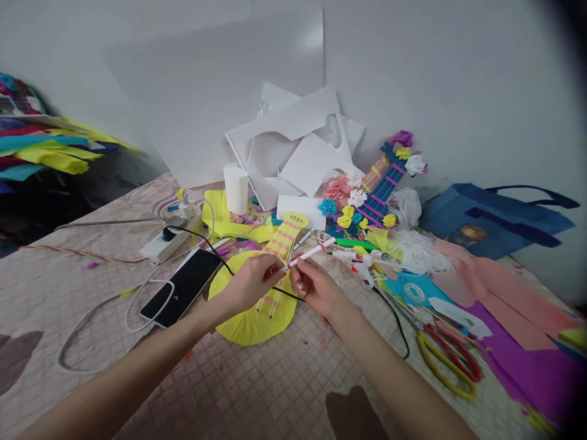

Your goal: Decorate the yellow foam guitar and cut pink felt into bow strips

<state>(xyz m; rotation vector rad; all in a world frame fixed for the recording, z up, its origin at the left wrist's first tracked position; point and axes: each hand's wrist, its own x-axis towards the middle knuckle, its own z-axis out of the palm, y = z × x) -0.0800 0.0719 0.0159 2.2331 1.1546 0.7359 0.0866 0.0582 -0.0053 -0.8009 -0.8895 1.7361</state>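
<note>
from the head view, the left hand (250, 282) and the right hand (316, 287) both pinch the near end of a thin white pen (308, 253) with pink marks, fingers closed on it. the pen sits just above a yellow paper guitar (257, 321) lying flat on the quilted cover (257, 391). the guitar's neck already has pink stripes and thin strings. its round body is plain yellow. the pen's cap may be on, but it is too small to tell.
</note>
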